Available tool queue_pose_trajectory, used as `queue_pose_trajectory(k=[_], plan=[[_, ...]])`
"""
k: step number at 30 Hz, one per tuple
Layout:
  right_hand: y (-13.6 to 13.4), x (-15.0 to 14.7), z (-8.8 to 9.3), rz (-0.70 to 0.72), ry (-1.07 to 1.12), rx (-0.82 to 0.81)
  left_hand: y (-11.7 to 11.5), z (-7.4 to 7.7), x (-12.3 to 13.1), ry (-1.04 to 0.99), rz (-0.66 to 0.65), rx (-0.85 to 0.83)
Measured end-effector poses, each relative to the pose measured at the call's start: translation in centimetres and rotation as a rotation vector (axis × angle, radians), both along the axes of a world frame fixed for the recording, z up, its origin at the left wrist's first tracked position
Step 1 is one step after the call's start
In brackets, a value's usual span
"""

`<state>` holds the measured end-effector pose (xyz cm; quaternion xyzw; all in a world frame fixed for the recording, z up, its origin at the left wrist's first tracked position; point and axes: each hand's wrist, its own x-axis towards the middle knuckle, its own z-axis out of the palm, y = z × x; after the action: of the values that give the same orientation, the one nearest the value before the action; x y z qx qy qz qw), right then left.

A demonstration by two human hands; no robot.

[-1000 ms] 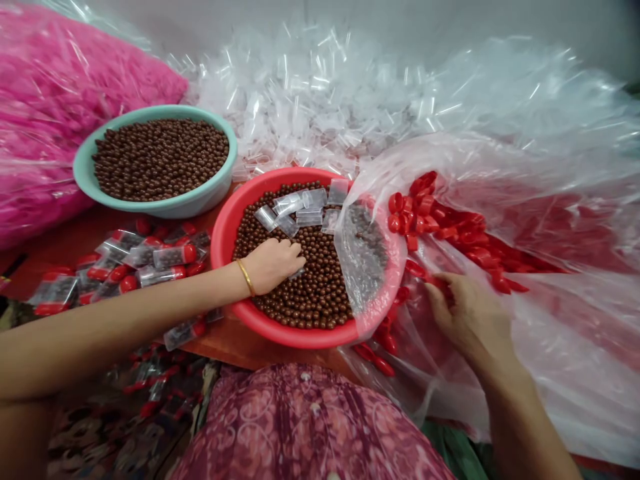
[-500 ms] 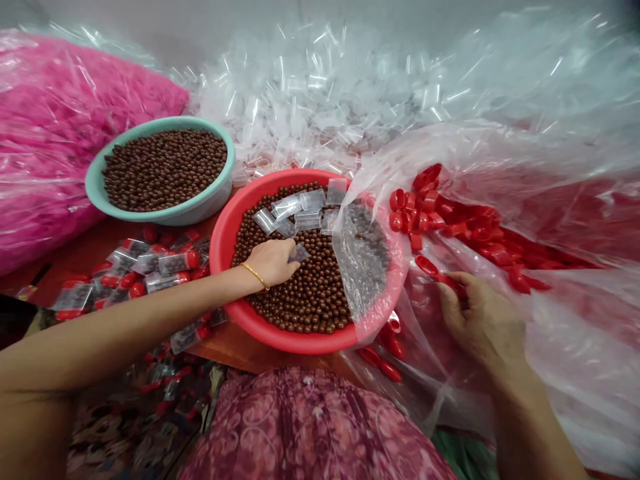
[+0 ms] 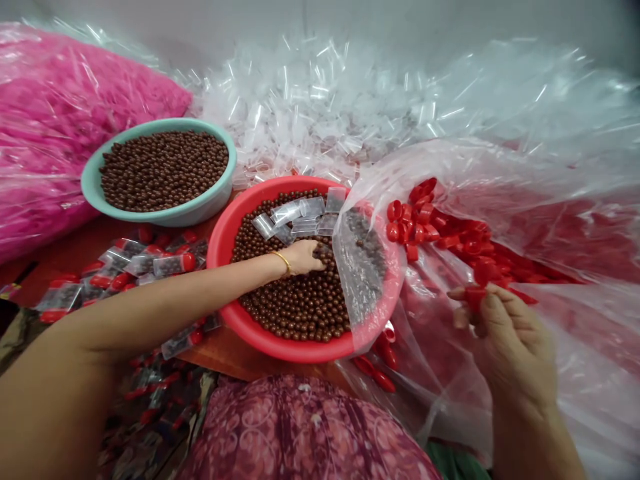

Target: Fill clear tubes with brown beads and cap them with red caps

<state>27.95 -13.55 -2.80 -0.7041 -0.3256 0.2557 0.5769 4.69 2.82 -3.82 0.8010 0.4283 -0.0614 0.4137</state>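
My left hand point(image 3: 303, 257) reaches into the red basin point(image 3: 220, 267), its curled fingers down among small brown balls point(image 3: 295, 313). The clear plastic tube seen in those fingers earlier is now hidden by them. Just beyond the hand, several empty clear tubes point(image 3: 290, 212) lie on the balls. To the right of the basin, my right hand point(image 3: 510, 333) pinches a red plastic cap point(image 3: 475, 297) between thumb and fingers. Behind it, loose red caps point(image 3: 425, 213) spill from the mouth of a clear plastic bag point(image 3: 450, 157), whose edge drapes over the basin's right side.
A pale green basin point(image 3: 93, 187) of brown balls stands at the left back. Filled tubes with red ends point(image 3: 170, 263) are piled left of the red basin. A pink-filled bag point(image 3: 75, 100) and a heap of clear tubes point(image 3: 310, 100) lie behind.
My left hand has moved right and deeper into the balls, and its tube has gone from sight. My right hand has shifted right with the red cap, which is turned differently.
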Motion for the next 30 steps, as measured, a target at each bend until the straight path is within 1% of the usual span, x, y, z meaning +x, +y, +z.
queue_pose_trajectory(k=[2,4,5,8,11,13,15,18,20,22,24,26,30], plan=[[0.3,-0.3,0.8,-0.026,0.196,0.037,0.3,-0.1,-0.9,-0.276,0.108,-0.150],[0.8,-0.5,1.6,0.010,0.320,0.023,0.5,0.1,-2.2,-0.553,0.219,-0.320],[1.1,-0.7,1.9,0.046,0.349,0.007,0.4,0.3,-2.9,-0.643,0.258,-0.382],[2.0,-1.7,2.8,0.211,0.369,-0.045,-0.1,1.2,-4.6,-0.752,0.303,-0.443],[3.4,-3.8,3.8,0.424,0.276,-0.059,-1.2,2.0,-5.4,-0.818,0.294,-0.456],[4.6,-5.6,4.4,0.557,0.136,-0.034,-2.0,2.2,-5.6,-0.843,0.260,-0.442],[6.0,-7.5,4.6,0.646,0.014,-0.013,-2.6,2.3,-5.6,-0.854,0.209,-0.403],[8.0,-9.7,4.0,0.734,-0.051,0.007,-3.1,2.3,-5.6,-0.855,0.119,-0.341],[9.0,-10.5,3.4,0.796,-0.072,0.030,-3.3,2.5,-5.6,-0.851,0.092,-0.325],[9.5,-10.8,2.8,0.833,-0.104,0.049,-3.4,2.7,-5.7,-0.841,0.094,-0.316],[9.7,-11.0,2.3,0.841,-0.162,0.058,-3.4,2.8,-5.8,-0.823,0.100,-0.290],[9.7,-11.2,2.0,0.810,-0.255,0.096,-3.5,2.9,-5.7,-0.796,0.095,-0.247],[9.4,-12.0,1.8,0.721,-0.464,0.208,-3.4,2.6,-5.5,-0.771,0.098,-0.054]])
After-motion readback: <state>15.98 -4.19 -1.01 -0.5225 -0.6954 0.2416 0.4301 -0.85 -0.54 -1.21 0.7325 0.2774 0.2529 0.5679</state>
